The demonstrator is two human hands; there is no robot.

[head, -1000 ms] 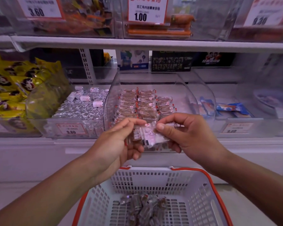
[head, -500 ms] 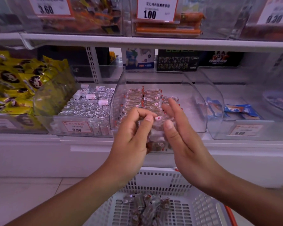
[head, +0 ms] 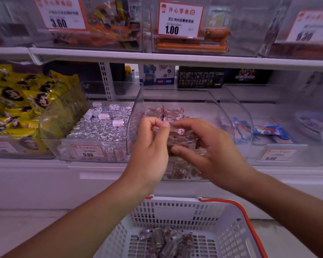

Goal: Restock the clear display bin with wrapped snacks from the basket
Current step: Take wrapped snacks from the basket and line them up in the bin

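Observation:
A clear display bin [head: 138, 108] stands in the middle of the lower shelf with rows of brown wrapped snacks [head: 172, 112] at its back. Both of my hands are over its open front. My left hand [head: 149, 146] pinches the corner of a clear-wrapped brown snack [head: 179, 135] between thumb and forefinger. My right hand [head: 209, 148] grips the same bundle from the right, thumb below and fingers above. Below, a white basket [head: 175, 211] with orange handles holds several more wrapped snacks [head: 166, 239].
Left of the clear bin is a bin of silver foil sweets [head: 101, 129], then yellow packets [head: 17, 101]. To the right sit blue wrapped bars [head: 272, 132]. An upper shelf [head: 175, 60] overhangs, carrying bins and price tags [head: 179, 19].
Both hands have risen from above the basket and moved forward into the mouth of the clear bin, carrying the wrapped snacks with them.

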